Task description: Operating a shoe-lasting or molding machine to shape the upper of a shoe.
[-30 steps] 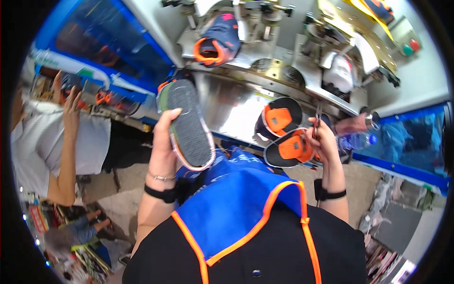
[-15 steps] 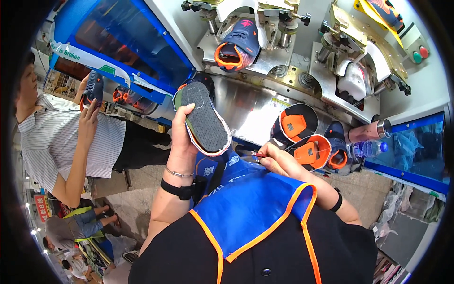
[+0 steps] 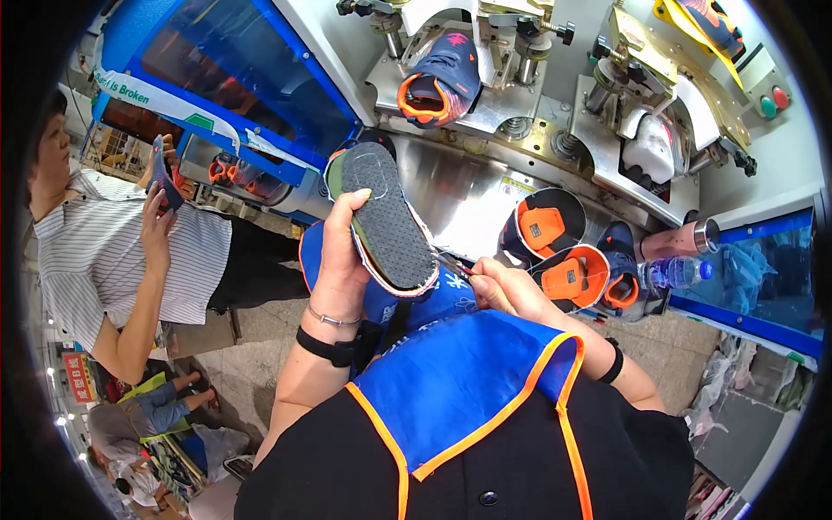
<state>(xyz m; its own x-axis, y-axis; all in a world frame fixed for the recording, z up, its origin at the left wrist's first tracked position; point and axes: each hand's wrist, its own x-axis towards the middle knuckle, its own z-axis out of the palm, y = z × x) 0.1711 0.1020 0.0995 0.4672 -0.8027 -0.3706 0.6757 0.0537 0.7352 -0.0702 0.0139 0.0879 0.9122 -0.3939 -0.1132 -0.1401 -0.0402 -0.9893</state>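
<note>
My left hand (image 3: pixel 341 247) grips a shoe upper (image 3: pixel 336 178) with its underside turned up, the thumb pressed on the grey textured bottom (image 3: pixel 392 225). White stitching and ragged edging run round the rim of that bottom. In my right hand (image 3: pixel 504 288) is a slim metal-tipped hand tool (image 3: pixel 459 264) with dark and reddish parts; its exact kind is hard to make out. The tool's tip lies at the shoe's right edge near the rounded lower end. My fingers cover most of its handle.
Ahead, a machine holds a dark blue and orange shoe (image 3: pixel 439 80) and a white form (image 3: pixel 648 149). Two open uppers (image 3: pixel 575 276), another shoe (image 3: pixel 617 260), a pink flask (image 3: pixel 680 241) and a plastic bottle (image 3: pixel 678 273) stand at right. At left, a person (image 3: pixel 130 251) handles a shoe.
My right hand has brought the tool up to the shoe's edge. The shoe has shifted slightly right and down. The person at left has turned the shoe they hold.
</note>
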